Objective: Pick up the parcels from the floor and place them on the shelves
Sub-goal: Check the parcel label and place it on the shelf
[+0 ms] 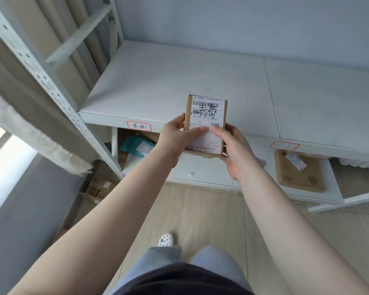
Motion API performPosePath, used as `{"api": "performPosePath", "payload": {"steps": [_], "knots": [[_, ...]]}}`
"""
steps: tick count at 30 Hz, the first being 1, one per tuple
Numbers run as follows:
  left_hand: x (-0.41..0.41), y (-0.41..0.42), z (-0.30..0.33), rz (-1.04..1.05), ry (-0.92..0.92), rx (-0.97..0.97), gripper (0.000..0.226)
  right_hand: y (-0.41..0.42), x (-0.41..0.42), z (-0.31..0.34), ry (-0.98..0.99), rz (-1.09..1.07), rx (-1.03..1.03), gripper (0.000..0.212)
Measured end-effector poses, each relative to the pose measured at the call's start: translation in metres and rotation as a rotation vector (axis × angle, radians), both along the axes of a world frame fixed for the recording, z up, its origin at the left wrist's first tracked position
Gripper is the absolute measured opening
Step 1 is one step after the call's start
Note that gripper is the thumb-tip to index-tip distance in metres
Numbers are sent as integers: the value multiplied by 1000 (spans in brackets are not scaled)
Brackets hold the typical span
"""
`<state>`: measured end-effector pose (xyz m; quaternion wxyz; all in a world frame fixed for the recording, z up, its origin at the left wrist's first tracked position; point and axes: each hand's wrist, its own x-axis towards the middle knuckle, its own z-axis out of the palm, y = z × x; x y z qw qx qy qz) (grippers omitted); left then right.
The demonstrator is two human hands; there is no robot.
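Note:
A small brown cardboard parcel (pixel 207 118) with a white shipping label and black handwriting is held up in front of the white shelf (pixel 168 81). My left hand (pixel 177 139) grips its left side with the thumb across the label. My right hand (pixel 234 150) grips its right side and bottom corner, thumb on the label too. The parcel hovers just over the shelf's front edge, above the bare upper board. Its underside is hidden by my hands.
A lower shelf holds a teal mailer (pixel 136 146) on the left and a flat brown parcel (pixel 298 173) on the right. Red-bordered tags (pixel 139 125) mark the shelf edge. A perforated metal upright (pixel 51 86) stands at left. Cardboard pieces (pixel 100 186) lie on the floor.

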<state>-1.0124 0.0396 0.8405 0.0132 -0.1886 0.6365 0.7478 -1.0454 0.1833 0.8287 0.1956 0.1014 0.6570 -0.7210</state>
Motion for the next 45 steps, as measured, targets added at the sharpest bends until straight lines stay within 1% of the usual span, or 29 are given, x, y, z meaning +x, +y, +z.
{"api": "performPosePath", "payload": {"steps": [2,8,12,18,22,25,28,31,33,38,45], "knots": [[-20,-8,3,-14,3,5,27,-7,-16,2,2,-6,1,50],[-73,-20,4,-7,-8,17,38,-16,-68,8,24,-3,10,54],[-104,-23,14,20,-10,45,39,-19,-102,15,46,28,6,55],[-126,-32,32,44,83,-8,44,-20,-130,29,123,115,-14,56],[-130,-36,38,104,97,-19,64,-18,-133,45,209,139,18,55],[-126,-36,51,64,135,-90,68,-13,-129,59,280,133,30,54],[-120,-38,74,19,218,-194,67,-7,-122,78,383,125,47,54],[-112,-39,102,-23,309,-297,65,-2,-115,103,468,140,60,62],[-107,-40,117,-36,356,-346,66,-1,-111,117,506,139,63,65],[-93,-45,142,-84,415,-449,67,-1,-95,137,574,133,96,61],[-60,-40,176,-158,510,-605,64,15,-53,174,677,113,167,70]]}}
